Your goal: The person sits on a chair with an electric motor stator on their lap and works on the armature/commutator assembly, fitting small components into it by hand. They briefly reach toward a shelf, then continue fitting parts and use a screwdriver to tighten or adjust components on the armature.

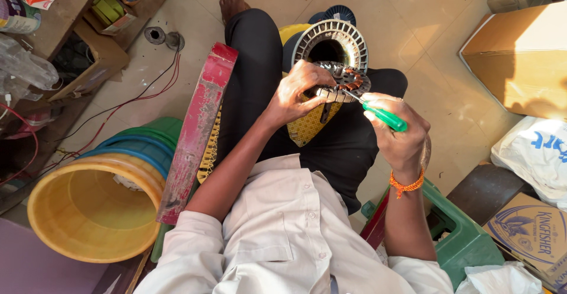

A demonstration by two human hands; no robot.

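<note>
Two stacked plastic tubs, yellow and blue (94, 205), are lying far left beside a worn red wooden plank (198, 128). Left hand (293, 93) is gripping a round metal stator with copper windings (345, 81) over the lap, partly hiding it. Right hand (401, 137) is clenching a green-handled screwdriver (384, 117), tip touching the windings.

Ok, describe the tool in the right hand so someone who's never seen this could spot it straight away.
Start at the person's black trousers in the middle of the view, where both hands meet over a round wound stator. The right hand grips a screwdriver, its metal tip on the stator. Its bright green handle sets it apart from the copper and grey metal beside it.
</note>
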